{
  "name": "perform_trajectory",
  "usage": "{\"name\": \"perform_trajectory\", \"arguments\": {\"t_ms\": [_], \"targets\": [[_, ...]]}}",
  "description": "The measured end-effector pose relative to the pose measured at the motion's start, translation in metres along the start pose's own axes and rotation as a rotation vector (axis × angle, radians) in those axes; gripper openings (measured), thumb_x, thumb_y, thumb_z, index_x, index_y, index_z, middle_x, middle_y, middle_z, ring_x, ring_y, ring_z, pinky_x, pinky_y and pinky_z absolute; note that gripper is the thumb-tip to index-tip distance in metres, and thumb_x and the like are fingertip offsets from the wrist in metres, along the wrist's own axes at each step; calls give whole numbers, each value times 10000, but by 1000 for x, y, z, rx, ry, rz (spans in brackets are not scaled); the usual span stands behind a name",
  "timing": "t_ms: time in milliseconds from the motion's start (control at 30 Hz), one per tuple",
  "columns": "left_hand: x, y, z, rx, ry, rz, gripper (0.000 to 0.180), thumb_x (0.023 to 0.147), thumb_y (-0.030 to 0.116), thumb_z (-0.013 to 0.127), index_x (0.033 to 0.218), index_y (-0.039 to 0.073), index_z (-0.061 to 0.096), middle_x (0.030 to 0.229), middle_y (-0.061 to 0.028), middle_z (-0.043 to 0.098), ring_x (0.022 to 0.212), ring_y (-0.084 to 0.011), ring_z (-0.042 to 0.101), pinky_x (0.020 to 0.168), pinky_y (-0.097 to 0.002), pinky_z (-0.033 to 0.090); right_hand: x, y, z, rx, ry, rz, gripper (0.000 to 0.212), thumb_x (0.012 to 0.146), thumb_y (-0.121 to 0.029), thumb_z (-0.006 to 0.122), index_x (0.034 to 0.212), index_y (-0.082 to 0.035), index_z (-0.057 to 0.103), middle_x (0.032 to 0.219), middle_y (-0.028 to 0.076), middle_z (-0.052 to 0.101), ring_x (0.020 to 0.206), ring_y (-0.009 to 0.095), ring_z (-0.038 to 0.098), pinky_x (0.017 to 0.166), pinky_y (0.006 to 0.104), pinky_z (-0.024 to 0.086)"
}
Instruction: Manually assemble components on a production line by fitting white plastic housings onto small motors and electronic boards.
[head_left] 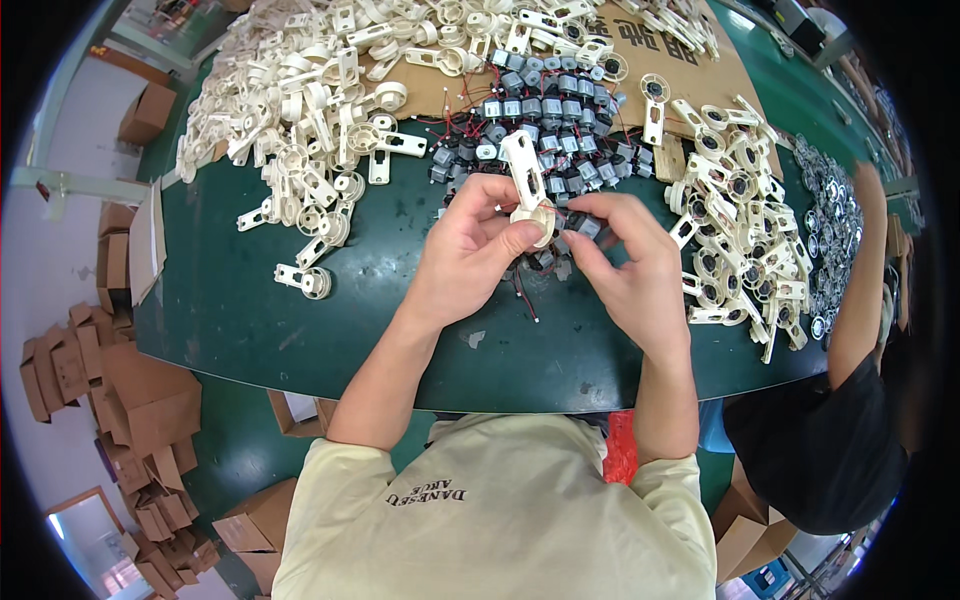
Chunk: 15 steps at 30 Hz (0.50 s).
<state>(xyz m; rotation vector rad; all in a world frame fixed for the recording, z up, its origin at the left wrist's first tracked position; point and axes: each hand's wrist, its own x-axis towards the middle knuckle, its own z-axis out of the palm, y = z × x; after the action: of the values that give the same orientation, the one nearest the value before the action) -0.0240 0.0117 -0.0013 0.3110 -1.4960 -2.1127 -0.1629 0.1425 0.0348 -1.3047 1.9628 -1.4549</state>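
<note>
The left hand [462, 250] holds a white plastic housing [524, 172] above the table [235, 320], its fingers closed around the round lower end, the slotted arm tilted upward. The right hand [638, 280] is just beside it, thumb and forefinger narrowly apart near a small gray motor [584, 225] — whether they grip it I cannot tell. Beyond the hands lies a heap of motors [550, 108] with red wires; white housings are piled at left [310, 110] and right [738, 215].
</note>
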Motion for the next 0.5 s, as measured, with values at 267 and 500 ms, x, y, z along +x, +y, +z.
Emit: {"name": "perform_trajectory", "arguments": {"t_ms": [267,500], "targets": [[2,8,7,49,47,-113,338,905,28,655,1178,-12,459,1157,-143,594,1034,-175,631,879,-298,530,-5,5,2,152,-22,57,246,798,19,724,1032,0,649,941,87,648,772,127,658,667,283,554],[2,2,-4,-68,-25,-228,376,891,75,691,1178,-32,474,1137,-155,619,1000,-187,645,859,-305,546,-6,2,10,517,29,180,221,810,9,729,1010,1,636,894,43,645,736,83,632,649,262,546]]}}
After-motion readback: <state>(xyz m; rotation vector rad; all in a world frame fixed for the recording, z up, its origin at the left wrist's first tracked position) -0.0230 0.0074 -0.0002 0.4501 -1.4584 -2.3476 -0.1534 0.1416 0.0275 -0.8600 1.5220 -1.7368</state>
